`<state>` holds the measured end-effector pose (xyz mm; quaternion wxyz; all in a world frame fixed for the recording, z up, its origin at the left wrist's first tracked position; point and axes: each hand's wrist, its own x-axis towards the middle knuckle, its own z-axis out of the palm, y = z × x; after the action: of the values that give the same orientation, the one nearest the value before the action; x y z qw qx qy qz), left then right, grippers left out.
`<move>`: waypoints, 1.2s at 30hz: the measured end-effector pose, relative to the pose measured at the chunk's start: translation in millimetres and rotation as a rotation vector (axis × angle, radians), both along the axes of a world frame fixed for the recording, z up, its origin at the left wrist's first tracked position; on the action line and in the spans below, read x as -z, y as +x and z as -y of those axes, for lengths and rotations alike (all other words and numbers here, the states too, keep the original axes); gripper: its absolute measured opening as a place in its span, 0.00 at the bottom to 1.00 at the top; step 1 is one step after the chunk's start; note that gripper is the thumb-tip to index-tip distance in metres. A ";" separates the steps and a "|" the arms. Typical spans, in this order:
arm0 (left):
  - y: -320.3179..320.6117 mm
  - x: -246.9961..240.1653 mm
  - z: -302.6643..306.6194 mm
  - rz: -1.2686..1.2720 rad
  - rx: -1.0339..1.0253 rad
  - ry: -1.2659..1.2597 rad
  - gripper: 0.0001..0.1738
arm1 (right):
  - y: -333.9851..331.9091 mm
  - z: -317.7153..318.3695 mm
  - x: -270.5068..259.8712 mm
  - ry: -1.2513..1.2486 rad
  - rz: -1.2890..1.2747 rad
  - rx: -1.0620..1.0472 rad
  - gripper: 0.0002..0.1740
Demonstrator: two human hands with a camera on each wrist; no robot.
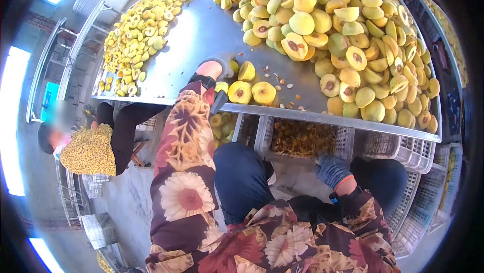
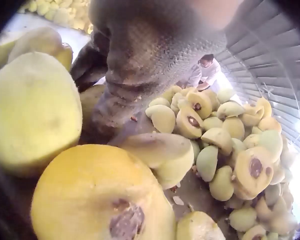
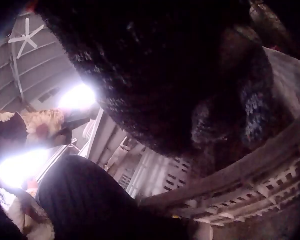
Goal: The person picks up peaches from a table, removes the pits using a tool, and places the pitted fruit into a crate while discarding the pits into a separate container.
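Note:
My left hand (image 2: 140, 65), in a grey knit glove, reaches over the metal table with its fingers down among halved peaches. A large cut peach half (image 2: 102, 195) with its pit showing lies close by in the left wrist view. Beside it is a greenish-yellow peach piece (image 2: 35, 110). Another half (image 2: 157, 152) lies right by the fingertips. In the head view my right hand (image 1: 333, 172), gloved in dark knit, hangs below the table edge at a plastic crate (image 1: 345, 144) of brown scraps (image 1: 302, 137). Its fingers point down in the dark right wrist view; I cannot tell what they hold.
A big heap of peaches (image 1: 353, 46) covers the table's right side, and a smaller pile (image 1: 146, 36) lies at the left. Loose pits (image 1: 290, 86) are scattered near the metal edge (image 1: 327, 116). Another person (image 1: 88, 147) sits at left. More crates (image 1: 413, 152) stand at right.

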<state>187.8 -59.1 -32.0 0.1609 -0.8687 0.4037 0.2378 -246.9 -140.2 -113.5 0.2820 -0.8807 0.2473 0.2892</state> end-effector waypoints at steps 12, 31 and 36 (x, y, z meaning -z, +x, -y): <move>-180.9 -63.6 -81.1 -1.389 -0.413 -1.475 0.32 | -0.8 -32.7 -12.9 -0.082 0.898 0.167 0.21; -294.0 -39.5 -73.8 -0.612 -0.098 -1.521 0.34 | 24.9 -42.0 -113.6 -0.378 1.150 0.166 0.27; -295.1 -19.8 -59.9 -1.491 -0.642 -1.345 0.37 | 28.1 -36.8 -112.3 -0.264 1.086 0.204 0.30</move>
<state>-107.3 0.9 -12.2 -0.7136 -0.4791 0.2004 0.4702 -218.8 -103.4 -1.2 0.2827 -0.9026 0.1845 -0.2672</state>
